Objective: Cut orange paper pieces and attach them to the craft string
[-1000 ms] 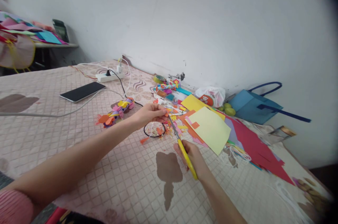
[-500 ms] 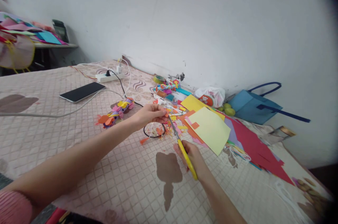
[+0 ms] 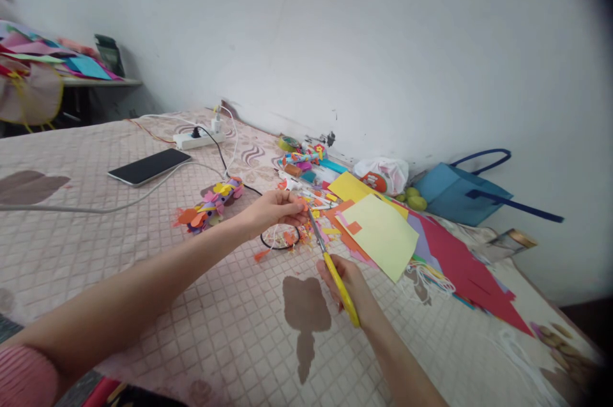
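My right hand (image 3: 352, 289) grips yellow-handled scissors (image 3: 334, 266), blades pointing up and away toward my left hand. My left hand (image 3: 275, 209) pinches a small orange paper piece (image 3: 302, 204) at the blade tips. Below it lie a black ring (image 3: 280, 238) and a scatter of orange and yellow paper scraps (image 3: 287, 242) on the pink quilted bedspread (image 3: 143, 266).
A pale yellow sheet (image 3: 380, 234) tops orange, purple and red paper (image 3: 460, 263) to the right. A colourful paper craft (image 3: 211, 202), a phone (image 3: 149, 166), a power strip (image 3: 198, 138) with cables, craft supplies (image 3: 304, 161), a white bag (image 3: 383, 174) and a blue bag (image 3: 460, 193) lie beyond.
The scissors and my left hand have shifted very slightly right; the blades work at the orange piece. Otherwise nothing has moved.
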Demonstrator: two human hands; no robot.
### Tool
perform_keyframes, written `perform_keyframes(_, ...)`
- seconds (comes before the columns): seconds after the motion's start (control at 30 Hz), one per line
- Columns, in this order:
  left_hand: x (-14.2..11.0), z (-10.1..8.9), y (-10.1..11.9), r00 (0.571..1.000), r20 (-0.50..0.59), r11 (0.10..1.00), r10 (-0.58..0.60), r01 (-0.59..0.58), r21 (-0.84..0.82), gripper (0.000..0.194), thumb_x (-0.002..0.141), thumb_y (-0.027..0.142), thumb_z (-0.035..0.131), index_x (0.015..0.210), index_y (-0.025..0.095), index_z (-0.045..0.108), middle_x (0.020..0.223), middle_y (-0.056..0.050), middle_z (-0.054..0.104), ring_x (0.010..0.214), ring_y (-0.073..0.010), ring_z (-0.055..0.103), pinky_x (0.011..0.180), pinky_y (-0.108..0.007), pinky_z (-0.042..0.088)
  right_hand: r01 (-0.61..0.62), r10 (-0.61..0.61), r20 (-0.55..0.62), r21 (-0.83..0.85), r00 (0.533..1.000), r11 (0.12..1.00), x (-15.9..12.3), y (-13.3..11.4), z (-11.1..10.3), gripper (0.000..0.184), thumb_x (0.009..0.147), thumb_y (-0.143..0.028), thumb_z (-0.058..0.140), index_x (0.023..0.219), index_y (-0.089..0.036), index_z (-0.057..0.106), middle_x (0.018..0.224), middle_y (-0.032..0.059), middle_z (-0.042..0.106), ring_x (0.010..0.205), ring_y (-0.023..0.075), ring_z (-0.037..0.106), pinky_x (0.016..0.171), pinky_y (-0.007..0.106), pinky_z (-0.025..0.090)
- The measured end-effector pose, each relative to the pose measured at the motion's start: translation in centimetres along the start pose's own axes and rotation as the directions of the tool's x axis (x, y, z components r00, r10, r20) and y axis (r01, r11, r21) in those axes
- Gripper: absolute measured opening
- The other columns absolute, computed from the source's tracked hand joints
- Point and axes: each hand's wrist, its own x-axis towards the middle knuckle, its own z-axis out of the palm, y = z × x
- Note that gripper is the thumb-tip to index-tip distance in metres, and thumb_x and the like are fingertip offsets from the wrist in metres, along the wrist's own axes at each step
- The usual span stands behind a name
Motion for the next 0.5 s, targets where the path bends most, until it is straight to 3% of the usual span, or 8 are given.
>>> perform_keyframes(0.5,-0.17,0.37,-0.01,1.0,0.003,1.0,-0.006,0.006,-0.004,0.028,0.065,0.033,0.076,0.074,0.011,0.06,0.074,-0.006,0.071,0.066,-0.0111,0.066,0.067,-0.021,0.052,-0.024,0.024,0.003,0.055,1.0,0.998,-0.25,-0.68,-0.15,0.036,0.075,-0.052,0.053,0.062,-0.019,0.045,0.044,-0.0072,0.035,0.038,0.007,0.034,0.036,0.02,0.026)
